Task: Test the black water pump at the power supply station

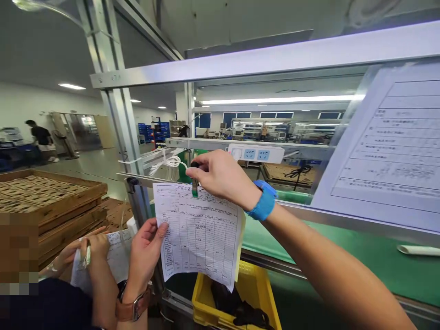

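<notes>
A printed paper form (199,233) with a table on it hangs below a metal rail, and a yellow sheet shows behind its right edge. My left hand (147,245), with a brown-strapped watch at the wrist, pinches the form's left edge between thumb and fingers. Above it, my right hand (223,174), wearing a blue wristband (264,201), is closed on the dark upper part of a clip (195,187). The clip's green tip lies over the form's top edge. Whether its jaws grip the paper I cannot tell.
A co-worker's hands (91,245) hold another sheet (118,243) at lower left. Wooden trays (72,220) are stacked beyond. A yellow bin (273,302) with dark items stands below. A power strip (256,153), green conveyor belt (343,256) and large posted sheet (385,146) are to the right.
</notes>
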Action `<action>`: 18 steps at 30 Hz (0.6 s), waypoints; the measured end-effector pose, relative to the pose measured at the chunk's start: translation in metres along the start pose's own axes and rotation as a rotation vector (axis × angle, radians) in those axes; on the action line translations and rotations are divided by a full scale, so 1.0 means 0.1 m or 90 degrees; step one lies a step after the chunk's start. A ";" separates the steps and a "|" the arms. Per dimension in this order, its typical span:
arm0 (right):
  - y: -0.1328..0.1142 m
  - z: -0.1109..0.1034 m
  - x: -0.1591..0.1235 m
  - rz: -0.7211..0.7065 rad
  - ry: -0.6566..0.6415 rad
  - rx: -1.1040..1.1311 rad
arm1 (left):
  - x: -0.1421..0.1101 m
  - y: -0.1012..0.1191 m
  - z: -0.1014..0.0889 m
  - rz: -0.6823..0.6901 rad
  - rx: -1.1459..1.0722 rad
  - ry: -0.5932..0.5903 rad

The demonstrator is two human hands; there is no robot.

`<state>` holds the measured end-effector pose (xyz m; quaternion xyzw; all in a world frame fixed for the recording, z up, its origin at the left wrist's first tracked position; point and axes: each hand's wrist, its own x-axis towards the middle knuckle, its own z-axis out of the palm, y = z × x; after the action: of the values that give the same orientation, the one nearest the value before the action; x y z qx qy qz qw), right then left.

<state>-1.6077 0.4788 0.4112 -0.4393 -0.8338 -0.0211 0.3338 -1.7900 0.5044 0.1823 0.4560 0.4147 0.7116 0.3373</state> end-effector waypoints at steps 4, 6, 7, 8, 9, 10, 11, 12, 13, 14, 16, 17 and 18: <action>-0.04 -0.01 0.06 0.001 -0.019 -0.013 | -0.20 0.01 -0.11 -0.082 0.003 -0.010; -0.03 0.00 0.10 0.004 -0.037 -0.025 | -0.33 -0.04 -0.18 -0.148 -0.004 -0.017; -0.02 0.00 0.12 0.003 -0.049 -0.027 | -0.39 -0.08 -0.21 -0.182 -0.014 -0.027; -0.01 -0.01 0.13 -0.001 -0.060 -0.029 | -0.45 -0.12 -0.22 -0.214 -0.027 -0.048; 0.00 -0.02 0.13 -0.006 -0.068 -0.033 | -0.51 -0.17 -0.22 -0.242 -0.039 -0.078; 0.00 -0.05 0.10 -0.014 -0.070 -0.041 | -0.56 -0.22 -0.21 -0.262 -0.049 -0.112; -0.01 -0.08 0.04 -0.024 -0.059 -0.052 | -0.60 -0.26 -0.17 -0.274 -0.059 -0.139; -0.03 -0.13 -0.06 -0.036 -0.032 -0.064 | -0.63 -0.29 -0.11 -0.284 -0.067 -0.163; -0.04 -0.18 -0.21 -0.059 0.011 -0.074 | -0.65 -0.30 -0.04 -0.291 -0.075 -0.181; -0.05 -0.24 -0.39 -0.093 0.064 -0.079 | -0.66 -0.30 0.06 -0.294 -0.082 -0.194; -0.02 -0.32 -0.87 -0.187 0.171 -0.066 | -0.65 -0.26 0.29 -0.281 -0.096 -0.218; 0.05 -0.33 -1.14 -0.223 0.201 -0.053 | -0.64 -0.23 0.41 -0.269 -0.103 -0.228; 0.15 -0.32 -1.41 -0.220 0.208 -0.043 | -0.62 -0.18 0.54 -0.256 -0.107 -0.230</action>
<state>-1.5243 0.3760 0.3512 -0.2917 -0.8302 -0.1766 0.4410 -1.7156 0.4741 0.1557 0.4544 0.3692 0.5695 0.5770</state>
